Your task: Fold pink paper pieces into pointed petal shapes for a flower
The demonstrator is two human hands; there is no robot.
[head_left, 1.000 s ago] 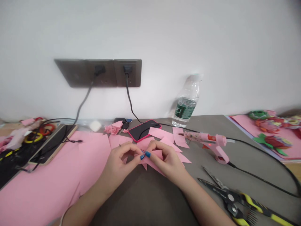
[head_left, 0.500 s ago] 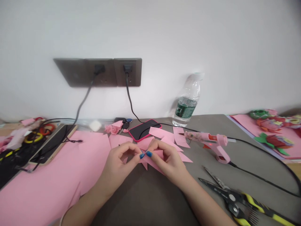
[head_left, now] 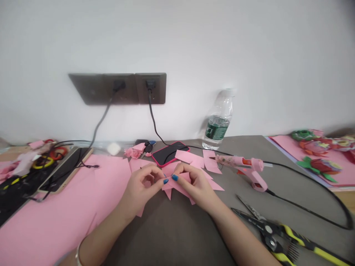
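My left hand (head_left: 142, 188) and my right hand (head_left: 194, 186) meet at the middle of the table, their blue-painted nails almost touching. Between the fingertips of both hands I pinch a pointed piece of pink paper (head_left: 179, 186), partly hidden by my fingers. A thin dark stick or wire (head_left: 140, 167) seems to poke out above my left fingers, too small to name surely. Loose pink paper offcuts (head_left: 212, 162) lie just beyond my right hand, and a large pink paper sheet (head_left: 111, 184) lies left of my left hand.
A pink hot glue gun (head_left: 244, 166) with a black cord lies right of my hands. Yellow-handled pliers (head_left: 266, 231) lie at the front right. Further back stand a phone in a pink case (head_left: 169, 153) and a water bottle (head_left: 217, 122); paper flowers (head_left: 318, 166) lie far right.
The whole view has tilted slightly and the wall plate sits lower. My fingers have shifted on the pink piece, which shows more of its pointed ends below my hands.
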